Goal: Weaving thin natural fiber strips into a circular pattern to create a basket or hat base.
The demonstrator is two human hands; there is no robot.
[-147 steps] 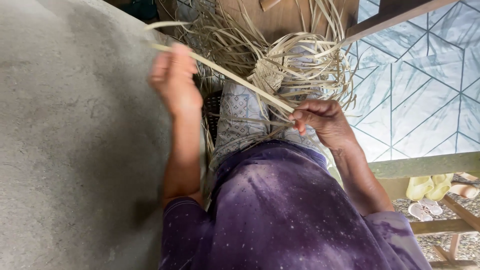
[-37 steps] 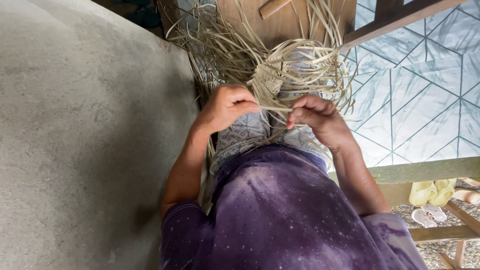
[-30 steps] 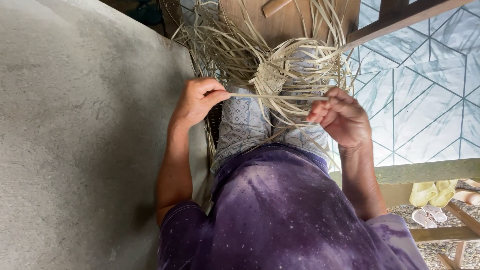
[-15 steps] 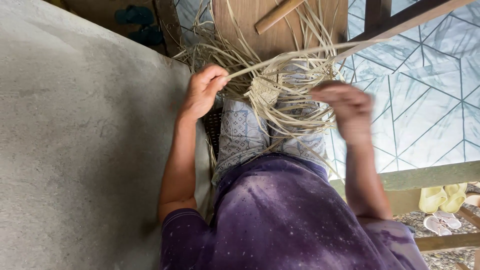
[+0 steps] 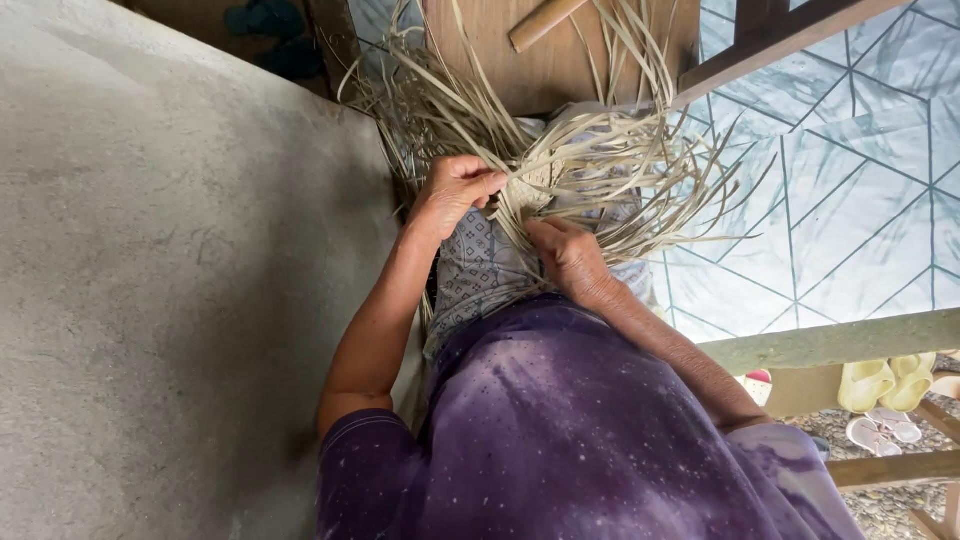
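1. Since half a second ago, the right hand (image 5: 570, 258) has been brought down from its raised, blurred position and is now set on the strands at the lap; the left hand (image 5: 455, 190) has been lowered slightly and turned inward toward the woven piece (image 5: 535, 185).
2. Both hands are thereby drawn together at the small woven piece, which suggests that a strand has been pulled through and is now being seated.
3. The left grip is curled, fingertips pinching pale strips at the edge of the woven piece; the right grip is closed over a bundle of strips just below it.
4. The woven piece rests on the lap, over patterned cloth (image 5: 480, 275), between the two hands.
5. The loose strips (image 5: 640, 170) are flat, narrow, straw-coloured and dry-looking, fanning outward in stiff curves.
6. A rough grey concrete surface (image 5: 170, 260) lies to the left, glossy pale tiles (image 5: 850, 190) with a line pattern to the right, and a wooden board (image 5: 560, 60) beyond the strips.
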